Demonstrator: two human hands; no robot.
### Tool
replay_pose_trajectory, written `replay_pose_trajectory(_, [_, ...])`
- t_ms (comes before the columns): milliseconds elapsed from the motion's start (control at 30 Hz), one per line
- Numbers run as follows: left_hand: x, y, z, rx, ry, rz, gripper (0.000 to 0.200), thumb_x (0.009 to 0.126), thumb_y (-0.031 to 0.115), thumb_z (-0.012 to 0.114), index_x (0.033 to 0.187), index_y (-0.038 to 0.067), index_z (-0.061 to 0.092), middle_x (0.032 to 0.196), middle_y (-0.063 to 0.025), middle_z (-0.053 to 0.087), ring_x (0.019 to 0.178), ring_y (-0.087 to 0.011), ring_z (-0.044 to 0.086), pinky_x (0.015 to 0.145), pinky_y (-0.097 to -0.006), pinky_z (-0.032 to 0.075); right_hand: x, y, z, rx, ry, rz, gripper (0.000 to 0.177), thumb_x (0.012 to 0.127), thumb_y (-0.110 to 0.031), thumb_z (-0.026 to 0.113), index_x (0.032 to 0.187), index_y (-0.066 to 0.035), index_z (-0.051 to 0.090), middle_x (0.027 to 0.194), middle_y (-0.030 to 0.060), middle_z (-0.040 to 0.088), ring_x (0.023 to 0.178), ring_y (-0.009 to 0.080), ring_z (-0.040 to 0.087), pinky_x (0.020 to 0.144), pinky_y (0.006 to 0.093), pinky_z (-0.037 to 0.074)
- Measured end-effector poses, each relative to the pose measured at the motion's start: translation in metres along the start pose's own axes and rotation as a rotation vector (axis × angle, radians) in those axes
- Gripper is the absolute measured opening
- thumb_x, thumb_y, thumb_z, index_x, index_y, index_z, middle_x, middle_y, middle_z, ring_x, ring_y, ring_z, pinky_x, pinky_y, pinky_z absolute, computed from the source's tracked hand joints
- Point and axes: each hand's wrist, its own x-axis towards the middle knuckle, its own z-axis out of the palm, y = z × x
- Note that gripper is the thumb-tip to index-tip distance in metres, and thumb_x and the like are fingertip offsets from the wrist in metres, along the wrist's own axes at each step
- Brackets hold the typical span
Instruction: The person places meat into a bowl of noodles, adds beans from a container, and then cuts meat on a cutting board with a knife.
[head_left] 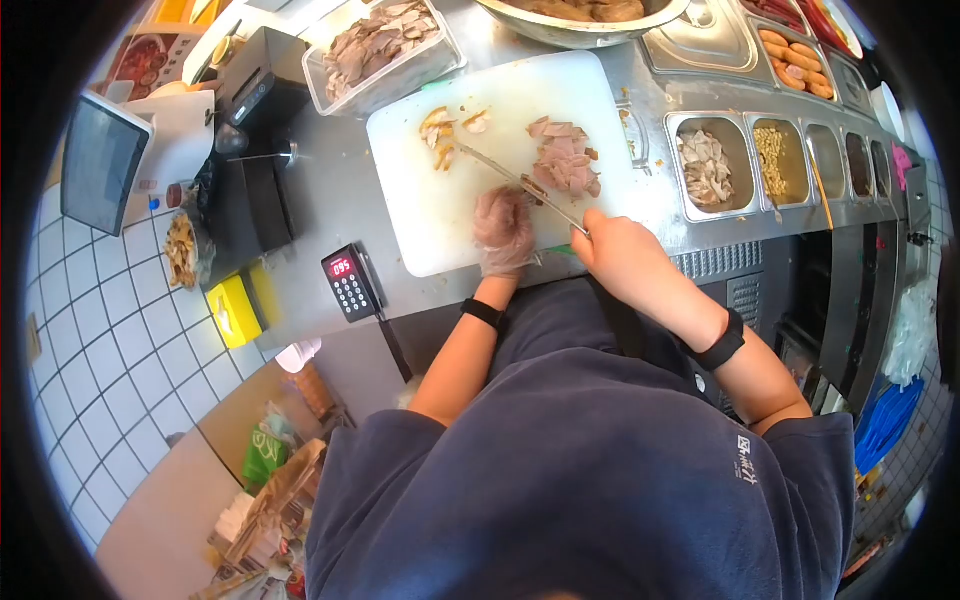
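Observation:
My right hand (630, 260) is bare and wrapped round the handle of a knife (490, 163), whose blade slants up and left over a white cutting board (420, 215). In a clear plastic glove, my left hand (503, 225) is closed on a piece of meat at the board's near side, mostly hidden under the fingers. Browned bits of meat (535, 190) lie against the blade beside it. To the right of the knife is a pile of pink sliced meat (565, 158). Yellowish-skinned pieces (438, 130) lie near the blade's far end.
A clear tub of sliced meat (380, 48) and a metal bowl (590, 30) stand beyond the board. Metal pans with sliced meat (705, 165) and peanuts (770, 160) line the right. On the left are a keypad with a red display (350, 283) and a screen (103, 165).

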Motion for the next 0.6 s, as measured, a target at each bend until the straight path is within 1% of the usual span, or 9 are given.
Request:
replay_pose_trajectory(100, [-0.01,-0.01,0.004,-0.042,0.008,-0.051,0.009,0.077,0.002,0.065,0.084,0.002,0.059,0.091,-0.0157,0.062,0.08,-0.0326,0.061,0.068,-0.0389,0.05,-0.003,-0.007,-0.002,-0.057,-0.014,0.025,0.03,0.093,-0.027,0.048,0.085,0.002,0.052,0.069,0.0272,0.059,0.07,0.0464,0.058,0.064,0.0526,0.046])
replay_pose_trajectory(233, [-0.003,-0.001,0.002,0.019,0.007,-0.049,0.012,0.075,0.002,0.065,0.085,0.002,0.058,0.091,-0.0152,0.061,0.076,-0.0331,0.06,0.065,-0.0394,0.05,-0.001,0.0,0.003,-0.101,-0.017,0.045,0.03,0.093,-0.027,0.048,0.085,0.002,0.052,0.068,0.0274,0.059,0.069,0.0468,0.058,0.064,0.0529,0.046])
replay_pose_trajectory(333, [-0.004,-0.003,0.003,0.026,0.009,-0.02,0.012,0.074,0.001,0.064,0.085,0.002,0.057,0.09,-0.0151,0.06,0.076,-0.0339,0.06,0.064,-0.0399,0.05,0.003,-0.008,-0.007,-0.09,-0.124,0.121,0.031,0.091,-0.027,0.048,0.09,0.003,0.055,0.077,0.027,0.063,0.078,0.047,0.06,0.073,0.0532,0.048])
replay_pose_trajectory(433, [-0.002,-0.003,0.002,0.016,0.016,-0.009,0.013,0.075,0.0,0.063,0.086,0.003,0.057,0.09,-0.0151,0.06,0.077,-0.0344,0.06,0.064,-0.0403,0.05,0.003,-0.013,-0.015,-0.099,-0.128,0.115,0.03,0.091,-0.026,0.048,0.089,0.003,0.055,0.077,0.0279,0.062,0.077,0.0464,0.06,0.072,0.053,0.048])
replay_pose_trajectory(600, [-0.002,-0.003,0.001,0.003,0.02,-0.019,0.014,0.075,0.0,0.063,0.088,0.003,0.057,0.09,-0.0148,0.06,0.077,-0.035,0.06,0.064,-0.0412,0.05,0.003,-0.01,-0.008,-0.137,-0.126,0.103,0.03,0.09,-0.025,0.049,0.088,0.004,0.055,0.074,0.0281,0.062,0.073,0.0463,0.061,0.069,0.0528,0.048])
